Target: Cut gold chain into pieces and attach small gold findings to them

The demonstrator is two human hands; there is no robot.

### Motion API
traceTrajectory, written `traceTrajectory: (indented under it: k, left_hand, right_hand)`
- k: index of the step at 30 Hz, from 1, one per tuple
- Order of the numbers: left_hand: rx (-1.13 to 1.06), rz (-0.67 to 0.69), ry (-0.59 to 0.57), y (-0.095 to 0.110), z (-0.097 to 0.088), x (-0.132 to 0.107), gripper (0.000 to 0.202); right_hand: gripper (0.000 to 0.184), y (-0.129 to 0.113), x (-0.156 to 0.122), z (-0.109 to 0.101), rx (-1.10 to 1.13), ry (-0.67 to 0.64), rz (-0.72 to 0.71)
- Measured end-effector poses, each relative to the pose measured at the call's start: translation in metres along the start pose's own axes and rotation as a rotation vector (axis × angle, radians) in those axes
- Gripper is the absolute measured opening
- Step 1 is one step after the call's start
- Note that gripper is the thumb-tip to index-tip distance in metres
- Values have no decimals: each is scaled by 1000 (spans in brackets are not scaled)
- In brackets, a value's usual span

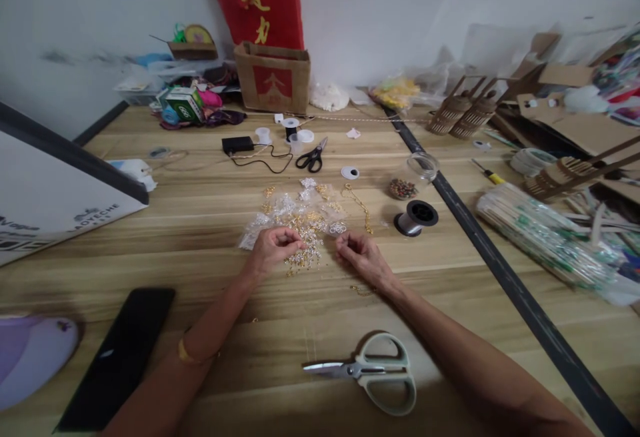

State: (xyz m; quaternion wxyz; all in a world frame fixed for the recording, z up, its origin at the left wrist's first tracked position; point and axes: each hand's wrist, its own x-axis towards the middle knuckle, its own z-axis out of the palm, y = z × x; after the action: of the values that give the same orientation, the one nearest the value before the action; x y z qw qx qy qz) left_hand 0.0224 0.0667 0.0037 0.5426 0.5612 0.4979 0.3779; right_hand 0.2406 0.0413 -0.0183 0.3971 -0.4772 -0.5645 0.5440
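My left hand (273,248) rests on the wooden table (210,237) with its fingers curled at the edge of a heap of small gold and silver findings in clear bags (300,214). What the fingers pinch is too small to name. My right hand (361,254) lies just right of the heap, fingers bent in a pinch. A short gold chain piece (361,290) lies beside that wrist, and a longer gold chain (361,207) runs along the heap's right side.
Grey-handled scissors (373,372) lie near me, a black phone (117,357) at the left. A wire spool (416,217), bead jar (411,180), black scissors (313,156) and battery box (238,144) sit beyond. A white board (45,190) stands left; cardboard clutter (560,157) fills the right.
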Motion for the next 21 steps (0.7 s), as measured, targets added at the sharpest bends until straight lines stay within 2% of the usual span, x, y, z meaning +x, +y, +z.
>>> traceTrajectory:
  k: [10,16,19,21]
  left_hand:
    - [1,62,15,-4,-4,-5,16]
    - [45,129,10,-9,1,-1,14]
    - [138,188,38,-8,4,-2,14]
    - [287,263,49,-5,6,-4,12]
  right_hand:
    - [24,3,0,1,-44,-7,-7]
    - [24,0,-1,3,-82,-6,-17]
    - [25,0,-1,3,-68,-1,-15]
    - [27,1,0,2,-44,-1,-4]
